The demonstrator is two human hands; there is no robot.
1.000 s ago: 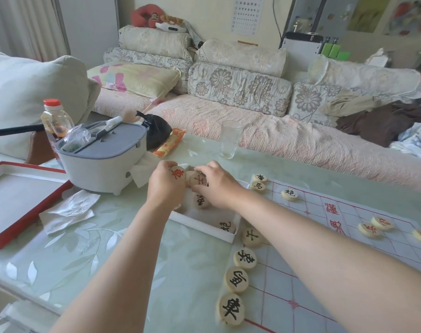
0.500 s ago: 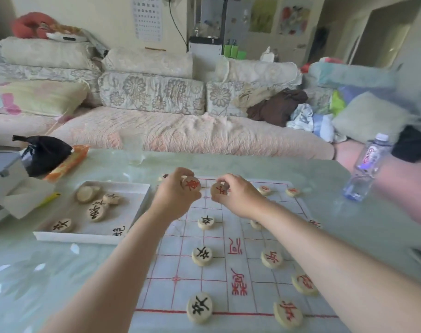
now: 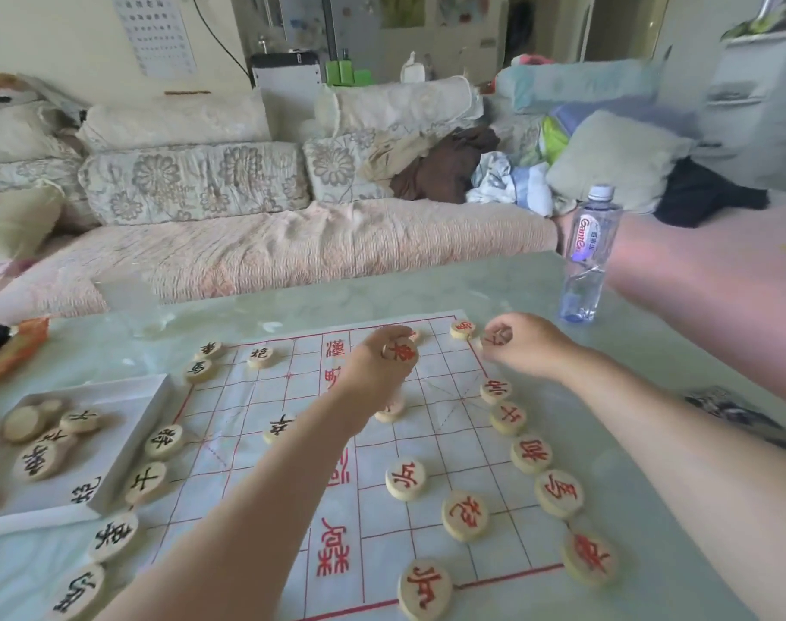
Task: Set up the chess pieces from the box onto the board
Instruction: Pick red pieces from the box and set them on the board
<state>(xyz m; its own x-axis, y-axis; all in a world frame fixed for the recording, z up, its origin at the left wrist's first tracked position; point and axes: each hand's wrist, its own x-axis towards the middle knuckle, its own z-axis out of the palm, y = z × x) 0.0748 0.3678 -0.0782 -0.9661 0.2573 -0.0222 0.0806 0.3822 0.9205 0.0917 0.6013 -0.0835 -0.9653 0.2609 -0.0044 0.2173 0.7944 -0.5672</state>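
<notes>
The left hand (image 3: pixel 375 374) is held over the far middle of the board (image 3: pixel 248 396), and a red-marked piece (image 3: pixel 399 350) is gripped between its curled fingers and thumb. The right hand (image 3: pixel 528 347) is seen at the far right corner of the board. A second piece (image 3: pixel 496 339) is pinched in its fingertips, just beside a corner piece (image 3: pixel 462 329) that lies on the sheet. Whether either held piece touches the board cannot be told.

The white box (image 3: pixel 113 468) is placed at the lower left, against the left edge of the board, and several boxed pieces (image 3: pixel 37 459) lie inside it. A row of black-marked pieces (image 3: pixel 145 481) is laid along that edge, close to the box wall. A row of red-marked pieces (image 3: pixel 531 454) is set along the right edge, beside the right forearm. Three more red discs (image 3: pixel 465 515) lie in the lower middle. A water bottle (image 3: pixel 588 257) stands upright behind the right hand, in the upper right. An orange packet (image 3: pixel 10 351) is seen at the left border.

The board is a thin paper sheet spread on a glossy pale green table (image 3: pixel 427 289). Behind the table a sofa (image 3: pixel 248 248) with flowered cushions is seen, and a pile of clothes (image 3: pixel 445 168) lies on it.

An open strip of table runs between the far edge of the board and the sofa. Open grid is left between the two forearms.
</notes>
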